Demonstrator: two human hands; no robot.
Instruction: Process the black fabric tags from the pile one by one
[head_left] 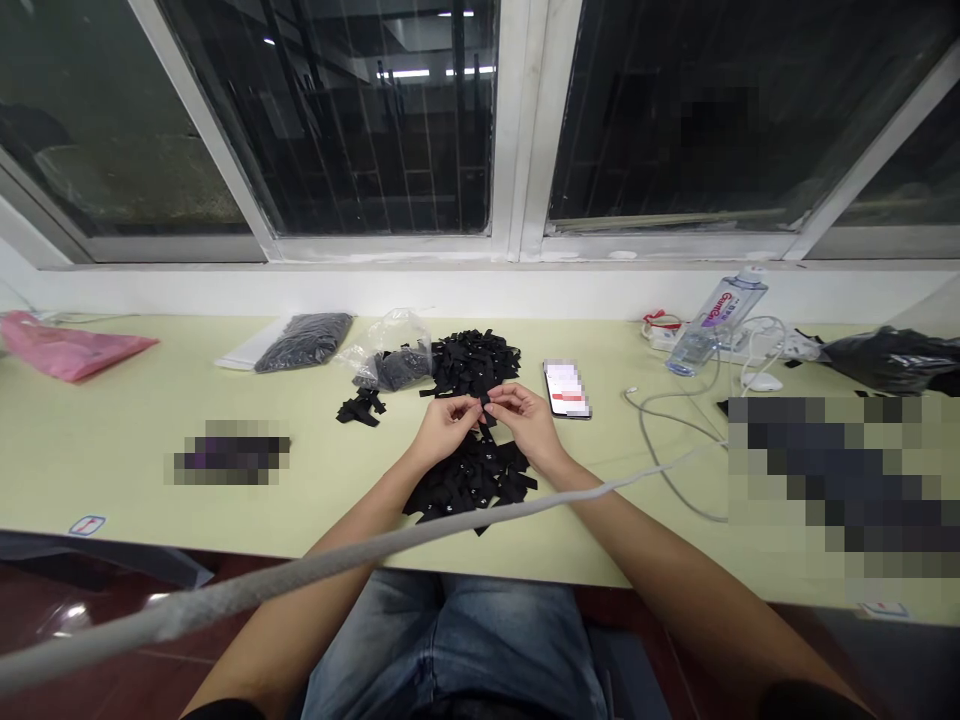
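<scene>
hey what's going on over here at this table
A person sits at the table, pinching a small black piece between the fingertips of the left hand and right hand. Similar black pieces lie in a far pile beyond the hands and a near pile closer to the person. A lit phone lies just right of the far pile.

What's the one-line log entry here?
left hand: pinching black piece | right hand: pinching same piece | far black pile: beyond hands | near black pile: hands' near side | phone: screen lit
</scene>
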